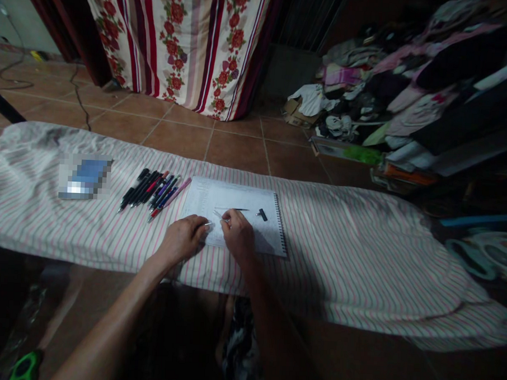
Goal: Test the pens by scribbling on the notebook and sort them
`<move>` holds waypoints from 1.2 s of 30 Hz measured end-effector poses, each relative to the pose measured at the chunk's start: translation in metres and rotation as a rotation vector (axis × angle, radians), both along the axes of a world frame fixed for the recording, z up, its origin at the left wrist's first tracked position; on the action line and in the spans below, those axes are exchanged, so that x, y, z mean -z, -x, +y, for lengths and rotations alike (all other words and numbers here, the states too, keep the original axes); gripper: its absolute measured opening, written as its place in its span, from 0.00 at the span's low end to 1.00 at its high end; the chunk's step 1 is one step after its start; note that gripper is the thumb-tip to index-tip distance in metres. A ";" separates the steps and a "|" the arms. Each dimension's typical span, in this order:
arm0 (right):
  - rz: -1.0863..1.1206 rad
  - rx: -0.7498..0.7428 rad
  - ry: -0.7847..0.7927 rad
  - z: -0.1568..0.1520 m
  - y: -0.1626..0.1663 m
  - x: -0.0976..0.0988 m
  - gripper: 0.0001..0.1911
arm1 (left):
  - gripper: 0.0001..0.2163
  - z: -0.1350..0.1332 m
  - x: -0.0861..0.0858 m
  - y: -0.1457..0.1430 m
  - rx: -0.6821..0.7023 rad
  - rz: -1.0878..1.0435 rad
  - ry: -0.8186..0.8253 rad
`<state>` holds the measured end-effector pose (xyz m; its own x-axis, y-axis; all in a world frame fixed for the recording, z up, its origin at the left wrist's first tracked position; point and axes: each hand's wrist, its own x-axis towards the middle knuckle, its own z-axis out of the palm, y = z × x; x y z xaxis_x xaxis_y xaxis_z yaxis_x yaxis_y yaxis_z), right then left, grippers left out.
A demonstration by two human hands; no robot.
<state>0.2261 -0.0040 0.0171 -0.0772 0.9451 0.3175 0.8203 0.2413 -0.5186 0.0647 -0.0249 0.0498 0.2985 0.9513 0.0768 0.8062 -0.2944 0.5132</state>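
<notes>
My left hand (184, 238) is over the left edge of a spiral notebook (253, 194), closed in a pinch on a small shiny, pale piece (209, 223) whose kind I cannot make out. My right hand (238, 235) is beside it over the page, its fingers pinching a slim clear tube (217, 214) that looks like a pen barrel. Just beyond the right fingertips lies a thin dark ink refill (238, 209). A black pen cap (263, 214) rests on the page near the spiral. Left of the notebook, several pens (152, 190) lie side by side.
The striped cloth (339, 244) covers a long, narrow surface. A blurred-out flat object (88, 177) lies at its left. Beyond are a tiled floor (234, 147), a floral curtain (176, 46) and a heap of clothes (367, 88). A green object (25, 366) is at lower left.
</notes>
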 end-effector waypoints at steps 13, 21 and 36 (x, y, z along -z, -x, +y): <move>-0.005 -0.013 0.018 0.000 0.002 0.003 0.04 | 0.13 0.000 0.000 0.000 0.003 -0.008 0.006; 0.021 -0.010 0.040 -0.002 0.001 -0.003 0.03 | 0.13 0.001 0.000 -0.001 0.012 0.015 0.016; 0.021 -0.076 0.063 -0.003 -0.001 -0.001 0.04 | 0.11 0.000 -0.002 -0.001 0.015 -0.011 0.038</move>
<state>0.2269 -0.0067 0.0178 -0.1438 0.9549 0.2597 0.7893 0.2689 -0.5520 0.0660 -0.0244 0.0513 0.3119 0.9491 0.0437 0.7960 -0.2861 0.5335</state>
